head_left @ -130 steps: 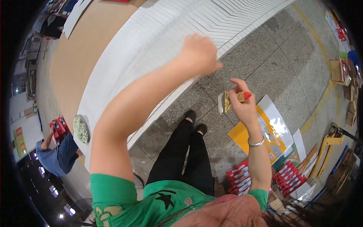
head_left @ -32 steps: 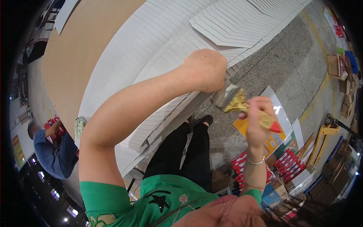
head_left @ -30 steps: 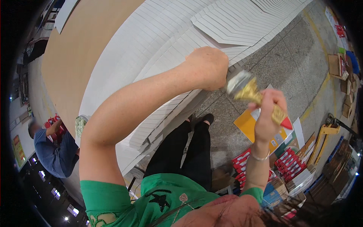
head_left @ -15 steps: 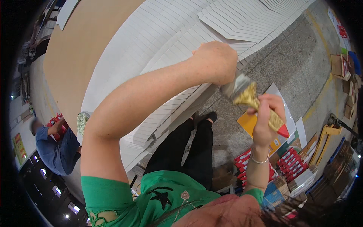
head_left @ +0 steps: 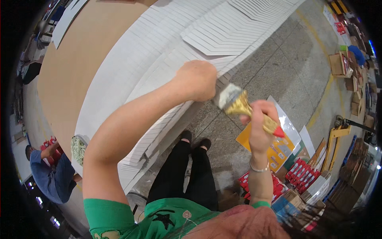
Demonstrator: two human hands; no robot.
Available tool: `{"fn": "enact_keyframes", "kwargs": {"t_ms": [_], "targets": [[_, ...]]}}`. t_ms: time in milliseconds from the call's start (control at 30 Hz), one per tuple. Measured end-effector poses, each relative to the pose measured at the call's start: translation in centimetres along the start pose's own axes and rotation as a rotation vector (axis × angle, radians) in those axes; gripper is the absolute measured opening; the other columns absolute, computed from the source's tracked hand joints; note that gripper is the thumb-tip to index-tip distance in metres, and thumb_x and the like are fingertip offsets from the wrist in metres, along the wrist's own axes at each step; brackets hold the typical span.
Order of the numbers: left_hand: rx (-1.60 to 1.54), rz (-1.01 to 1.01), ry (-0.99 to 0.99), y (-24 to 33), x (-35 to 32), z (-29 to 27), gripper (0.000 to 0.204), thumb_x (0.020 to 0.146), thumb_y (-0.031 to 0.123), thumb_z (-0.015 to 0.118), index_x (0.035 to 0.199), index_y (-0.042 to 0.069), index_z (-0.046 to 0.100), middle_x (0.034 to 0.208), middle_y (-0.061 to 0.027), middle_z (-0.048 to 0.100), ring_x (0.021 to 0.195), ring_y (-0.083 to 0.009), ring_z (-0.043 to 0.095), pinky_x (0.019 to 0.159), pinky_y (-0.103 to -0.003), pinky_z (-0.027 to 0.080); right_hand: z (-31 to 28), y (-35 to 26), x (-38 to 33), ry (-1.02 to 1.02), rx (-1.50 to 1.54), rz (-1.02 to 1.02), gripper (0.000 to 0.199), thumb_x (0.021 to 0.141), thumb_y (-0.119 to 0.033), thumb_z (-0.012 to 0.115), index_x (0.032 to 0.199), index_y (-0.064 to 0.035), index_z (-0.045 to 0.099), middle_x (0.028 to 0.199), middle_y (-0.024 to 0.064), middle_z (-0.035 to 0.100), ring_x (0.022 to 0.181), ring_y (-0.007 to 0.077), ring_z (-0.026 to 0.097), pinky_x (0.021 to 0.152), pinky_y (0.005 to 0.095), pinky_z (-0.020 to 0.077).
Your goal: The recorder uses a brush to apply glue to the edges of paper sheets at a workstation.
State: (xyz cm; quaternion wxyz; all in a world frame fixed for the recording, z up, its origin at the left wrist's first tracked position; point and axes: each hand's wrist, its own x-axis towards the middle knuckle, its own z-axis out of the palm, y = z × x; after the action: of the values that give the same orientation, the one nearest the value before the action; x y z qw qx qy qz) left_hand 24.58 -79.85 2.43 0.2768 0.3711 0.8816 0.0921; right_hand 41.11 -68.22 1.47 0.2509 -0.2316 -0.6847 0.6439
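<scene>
One brush (head_left: 240, 104) is just beside the near edge of the table (head_left: 75, 75), the right hand's (head_left: 260, 129) fingers wrapped round its handle. The left hand (head_left: 197, 81) bends over the table's white sheets (head_left: 219, 36), too many to count; I can't tell its hidden fingers' state. Right of the table, one yellow poster (head_left: 280, 155) bears printing.

Red-tipped gold brush (head_left: 238, 105) aslant near white sheets (head_left: 211, 36)
</scene>
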Motion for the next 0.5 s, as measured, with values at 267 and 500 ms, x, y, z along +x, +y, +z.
{"fn": "enact_keyframes", "kwargs": {"t_ms": [267,500], "targets": [[0.056,-0.177,-0.035,0.7,-1.4,2.2,0.031,0.069,0.020,0.063,0.086,-0.006,0.063,0.091,-0.0224,0.063,0.088,-0.0342,0.062,0.073,-0.042,0.051,-3.6,-0.6,-2.0,-0.045,0.048,-0.038,0.010,0.087,-0.002,0.049,0.079,0.0041,0.051,0.091,0.0155,0.054,0.054,0.0154,0.057,0.050,0.0237,0.0504],[0.437,-0.516,0.091,1.5,-8.0,8.7,0.101,0.067,0.052,0.070,0.131,-0.013,0.025,0.121,-0.0434,0.036,0.116,-0.0517,0.040,0.090,-0.049,0.043,-6.1,-0.7,-2.5,0.002,0.034,0.000,0.014,0.089,-0.006,0.046,0.079,0.0033,0.049,0.092,0.0146,0.054,0.054,0.0149,0.057,0.048,0.0235,0.0489]]}}
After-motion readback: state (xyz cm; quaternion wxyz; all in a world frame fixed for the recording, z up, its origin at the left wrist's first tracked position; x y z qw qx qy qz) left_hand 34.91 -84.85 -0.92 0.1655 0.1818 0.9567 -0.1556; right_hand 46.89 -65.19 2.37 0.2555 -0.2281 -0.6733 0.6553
